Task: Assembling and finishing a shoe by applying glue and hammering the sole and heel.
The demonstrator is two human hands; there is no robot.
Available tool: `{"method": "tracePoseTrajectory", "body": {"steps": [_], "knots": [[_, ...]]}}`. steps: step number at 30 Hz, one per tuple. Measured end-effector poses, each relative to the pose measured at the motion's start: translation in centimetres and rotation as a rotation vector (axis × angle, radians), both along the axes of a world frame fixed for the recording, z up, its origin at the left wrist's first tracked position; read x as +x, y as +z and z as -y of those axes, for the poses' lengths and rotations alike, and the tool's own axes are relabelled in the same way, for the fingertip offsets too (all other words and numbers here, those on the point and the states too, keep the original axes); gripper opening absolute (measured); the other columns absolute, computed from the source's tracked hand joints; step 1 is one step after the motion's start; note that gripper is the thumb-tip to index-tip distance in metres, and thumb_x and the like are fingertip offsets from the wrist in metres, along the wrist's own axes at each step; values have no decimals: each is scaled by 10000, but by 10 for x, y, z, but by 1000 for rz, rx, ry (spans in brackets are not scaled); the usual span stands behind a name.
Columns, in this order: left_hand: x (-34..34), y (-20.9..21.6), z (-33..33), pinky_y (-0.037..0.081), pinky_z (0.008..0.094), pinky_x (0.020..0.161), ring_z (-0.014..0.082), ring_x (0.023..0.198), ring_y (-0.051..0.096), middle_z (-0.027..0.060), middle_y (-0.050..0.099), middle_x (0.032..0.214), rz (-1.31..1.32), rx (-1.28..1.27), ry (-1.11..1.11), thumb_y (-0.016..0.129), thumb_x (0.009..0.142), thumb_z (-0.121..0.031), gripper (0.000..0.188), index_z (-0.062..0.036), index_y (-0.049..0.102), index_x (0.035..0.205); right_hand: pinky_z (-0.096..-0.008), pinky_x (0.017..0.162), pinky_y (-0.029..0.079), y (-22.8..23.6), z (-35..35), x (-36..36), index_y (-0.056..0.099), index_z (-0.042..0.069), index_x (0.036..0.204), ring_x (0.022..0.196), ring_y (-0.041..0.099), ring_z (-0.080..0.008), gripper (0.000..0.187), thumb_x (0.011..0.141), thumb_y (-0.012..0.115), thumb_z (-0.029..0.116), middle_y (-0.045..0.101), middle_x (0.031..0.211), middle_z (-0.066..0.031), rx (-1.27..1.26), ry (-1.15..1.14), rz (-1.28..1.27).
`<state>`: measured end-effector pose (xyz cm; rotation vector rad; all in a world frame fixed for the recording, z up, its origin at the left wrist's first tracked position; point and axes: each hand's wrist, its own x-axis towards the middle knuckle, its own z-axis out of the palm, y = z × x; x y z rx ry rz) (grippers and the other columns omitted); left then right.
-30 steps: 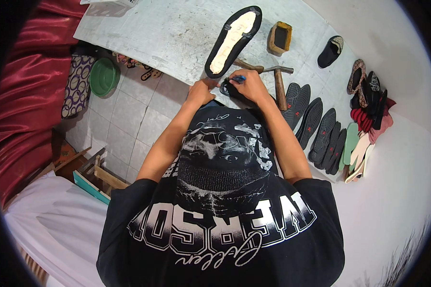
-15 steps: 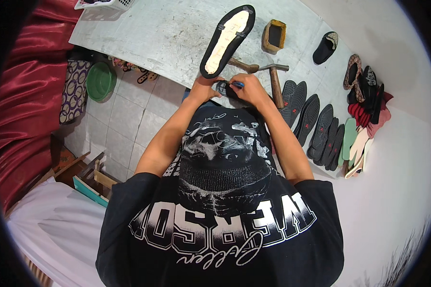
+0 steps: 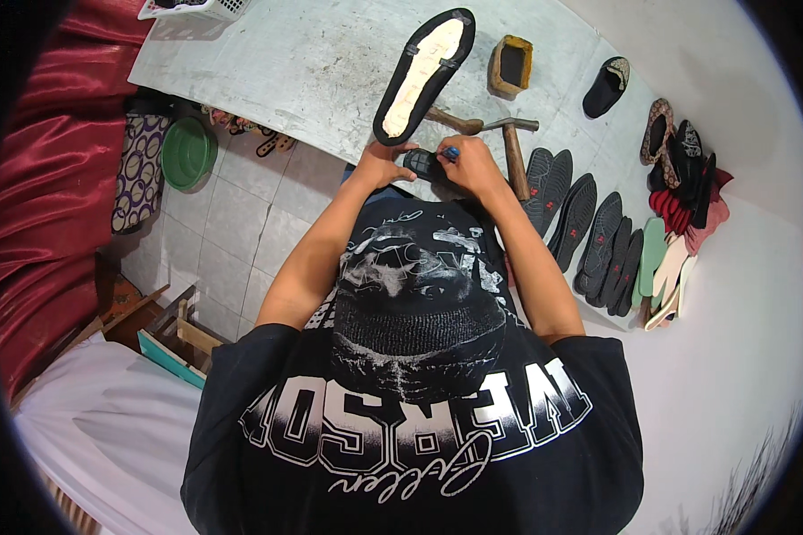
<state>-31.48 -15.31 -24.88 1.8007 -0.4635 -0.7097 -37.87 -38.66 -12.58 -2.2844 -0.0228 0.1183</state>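
Close to my body, at the table's near edge, my left hand (image 3: 380,167) is closed around one end of a black shoe sole (image 3: 418,163) with a ridged tread. My right hand (image 3: 471,166) grips a small blue tool (image 3: 451,153) against the sole; its working tip is hidden. Just beyond my left hand lies a black shoe (image 3: 426,76), bottom up, showing a pale cream underside. To the right of it is a hammer (image 3: 514,160) with a wooden handle. Another wooden handle (image 3: 455,119) sticks out by the shoe, its far end hidden.
A yellow-rimmed container (image 3: 511,67) with dark contents stands farther back. Several black soles (image 3: 600,245) line the right side, near green and cream insoles (image 3: 665,267) and finished shoes (image 3: 658,134). A white basket (image 3: 196,9) sits far left; a green basin (image 3: 188,153) is on the floor.
My right hand has shifted slightly right with the blue tool. The sole has turned a little, so more of its tread shows beside my left hand.
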Motion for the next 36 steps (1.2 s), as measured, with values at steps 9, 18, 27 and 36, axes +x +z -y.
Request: {"method": "tracePoseTrajectory", "body": {"steps": [9,18,27,36], "knots": [[1,50,5,514,319,1030,196,1146,689,41,764,1241,90,207,-82,983,617,-169,734,-85,713,1295,-472,809,572,-8,-15,6,768,8,951,886,699,-449,144,815,749,51,739,946,-221,128,2,83],[-1,36,6,501,358,1013,212,1147,639,110,713,1207,159,149,-68,993,598,-88,788,-70,685,1324,-468,771,575,-5,10,-6,772,19,936,844,708,-436,163,789,768,88,732,903,-244,-154,11,-67],[-3,24,2,502,351,1041,228,1204,624,87,651,1383,275,205,-15,996,593,-60,1021,-56,502,1486,-418,704,582,-4,-29,14,781,25,951,765,736,-382,163,837,808,140,736,828,-232,136,-147,-53],[-3,37,5,507,352,1005,217,1112,605,66,660,1367,161,215,-31,991,600,-55,965,-72,530,1448,-436,688,576,-10,-30,18,762,4,919,749,738,-388,165,835,805,139,717,806,-261,175,-138,12]]}}
